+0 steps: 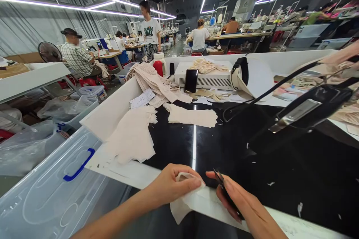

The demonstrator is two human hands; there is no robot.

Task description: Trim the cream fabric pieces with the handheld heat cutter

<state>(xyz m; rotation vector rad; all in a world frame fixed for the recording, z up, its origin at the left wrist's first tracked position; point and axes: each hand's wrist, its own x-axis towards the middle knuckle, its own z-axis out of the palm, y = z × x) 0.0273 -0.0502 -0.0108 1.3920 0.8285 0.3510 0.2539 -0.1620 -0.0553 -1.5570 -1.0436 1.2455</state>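
My left hand is closed on a small cream fabric piece at the near edge of the black worktable. The cloth hangs below my fingers over the table's white rim. Just right of it, my right hand grips small dark thread snips, their tip pointing up toward the fabric. A stack of cream cut pieces lies to the left on the table, and a single flat piece rests further back.
A clear lidded plastic bin with a blue handle stands at my left. A black lamp arm juts in from the right. A phone, a white box and folded cloth sit at the back. Several people work at far tables.
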